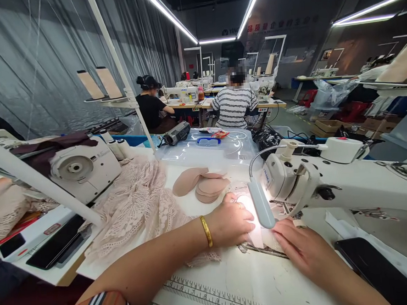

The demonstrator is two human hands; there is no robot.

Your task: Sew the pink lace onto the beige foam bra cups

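Lace (133, 198) heaps along desk (280, 286)'s left edge; looks light, snag-prone. Pads (211, 189) overlap toward far edge, likely springy. Left hand (228, 222): fingers curl over pale fabric (256, 236), can't tell if pinching. Fabric lies right of desk middle, under lamp (262, 204); looks soft, limp, probably best held flat by edges. Right hand (298, 243): fingers close together at fabric's right side, pinch unclear.

Pale pink fabric (256, 237) lies brightly lit beside the grey lamp (262, 205), its outline partly hidden
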